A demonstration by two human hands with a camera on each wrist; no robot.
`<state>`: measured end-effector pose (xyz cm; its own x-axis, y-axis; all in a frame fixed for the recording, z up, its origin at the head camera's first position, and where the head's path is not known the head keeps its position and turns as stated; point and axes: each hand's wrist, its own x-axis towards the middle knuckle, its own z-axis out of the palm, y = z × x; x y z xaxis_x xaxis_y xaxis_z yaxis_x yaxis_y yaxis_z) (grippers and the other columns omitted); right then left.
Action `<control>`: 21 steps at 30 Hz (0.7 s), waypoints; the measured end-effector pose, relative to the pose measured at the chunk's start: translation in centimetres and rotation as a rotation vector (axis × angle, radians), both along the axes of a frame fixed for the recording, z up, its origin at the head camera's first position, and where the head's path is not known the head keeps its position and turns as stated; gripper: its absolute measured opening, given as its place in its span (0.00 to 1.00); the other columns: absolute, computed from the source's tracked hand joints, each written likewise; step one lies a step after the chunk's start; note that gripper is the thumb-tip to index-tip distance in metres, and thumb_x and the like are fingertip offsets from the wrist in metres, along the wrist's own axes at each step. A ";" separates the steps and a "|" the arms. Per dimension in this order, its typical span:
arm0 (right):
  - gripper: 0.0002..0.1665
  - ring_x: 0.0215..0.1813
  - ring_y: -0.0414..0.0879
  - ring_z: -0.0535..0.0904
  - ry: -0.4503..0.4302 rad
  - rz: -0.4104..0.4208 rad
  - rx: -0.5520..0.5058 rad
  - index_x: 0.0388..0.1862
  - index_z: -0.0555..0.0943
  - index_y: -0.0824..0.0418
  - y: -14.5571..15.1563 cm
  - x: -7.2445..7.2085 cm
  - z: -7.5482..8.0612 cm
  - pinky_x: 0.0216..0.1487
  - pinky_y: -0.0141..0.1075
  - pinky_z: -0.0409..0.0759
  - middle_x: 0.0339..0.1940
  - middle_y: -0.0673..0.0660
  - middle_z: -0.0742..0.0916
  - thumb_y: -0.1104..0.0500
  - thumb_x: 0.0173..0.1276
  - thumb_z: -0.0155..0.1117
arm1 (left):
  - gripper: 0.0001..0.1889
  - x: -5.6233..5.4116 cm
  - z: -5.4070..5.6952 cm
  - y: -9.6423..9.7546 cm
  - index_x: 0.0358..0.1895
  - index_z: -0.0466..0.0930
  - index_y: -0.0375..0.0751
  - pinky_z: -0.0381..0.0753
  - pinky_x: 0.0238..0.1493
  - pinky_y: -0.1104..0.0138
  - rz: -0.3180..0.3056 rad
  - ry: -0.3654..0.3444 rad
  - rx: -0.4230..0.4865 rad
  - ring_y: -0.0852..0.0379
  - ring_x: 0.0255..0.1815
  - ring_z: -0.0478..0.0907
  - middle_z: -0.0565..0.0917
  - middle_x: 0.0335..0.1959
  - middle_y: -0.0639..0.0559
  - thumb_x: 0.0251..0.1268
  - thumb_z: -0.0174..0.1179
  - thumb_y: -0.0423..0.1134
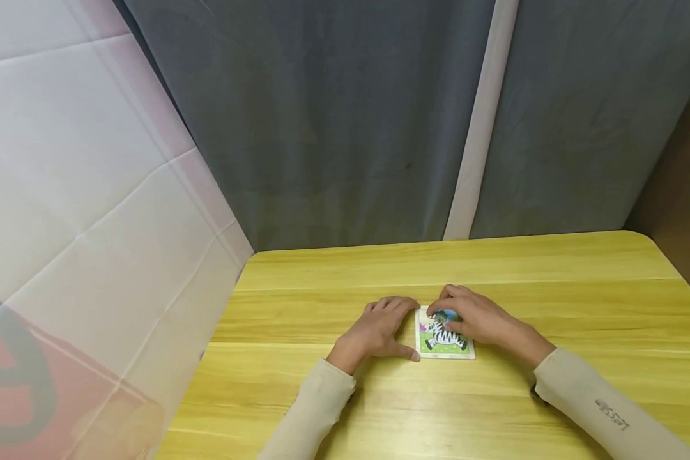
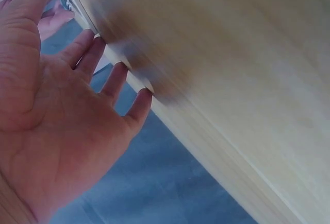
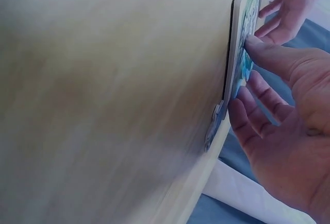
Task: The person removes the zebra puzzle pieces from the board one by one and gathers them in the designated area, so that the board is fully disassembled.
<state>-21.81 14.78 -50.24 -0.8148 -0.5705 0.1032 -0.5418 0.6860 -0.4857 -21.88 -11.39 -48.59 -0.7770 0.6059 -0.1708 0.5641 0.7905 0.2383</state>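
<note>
A small square jigsaw puzzle (image 1: 445, 352) with a zebra picture and a pale frame lies flat on the table. My left hand (image 1: 383, 329) rests at its left side, index fingertip by the top left corner and thumb by the bottom left one, fingers fairly straight. Over the upper right part, my right hand (image 1: 483, 316) pinches a blue-green puzzle piece (image 3: 247, 73) between thumb and fingers; it looks slightly raised from the board. In the right wrist view another loose piece (image 3: 212, 128) lies at the board's edge, beyond the fingertips. The right hand hides it in the head view.
The yellow wood-grain table (image 1: 299, 306) has rounded far corners. A grey curtain (image 1: 333, 128) with a pale vertical strip (image 1: 483, 121) hangs behind it. White fabric (image 1: 92, 160) stands along the left, and a brown panel (image 1: 678, 185) at the right.
</note>
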 end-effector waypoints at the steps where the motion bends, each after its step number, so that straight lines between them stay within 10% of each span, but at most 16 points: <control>1: 0.23 0.53 0.43 0.78 -0.001 -0.004 0.000 0.61 0.86 0.49 0.0 0.0 0.0 0.57 0.47 0.80 0.54 0.50 0.83 0.59 0.68 0.77 | 0.52 0.0 0.0 0.0 0.80 0.62 0.58 0.63 0.81 0.46 0.000 0.000 -0.001 0.50 0.83 0.62 0.66 0.82 0.60 0.54 0.75 0.68; 21: 0.20 0.45 0.41 0.77 -0.081 -0.065 -0.050 0.58 0.86 0.52 0.1 -0.5 0.1 0.52 0.42 0.80 0.48 0.50 0.84 0.63 0.67 0.77 | 0.51 0.0 -0.1 0.0 0.79 0.62 0.59 0.64 0.80 0.47 0.002 0.008 0.006 0.51 0.83 0.62 0.66 0.82 0.61 0.53 0.75 0.70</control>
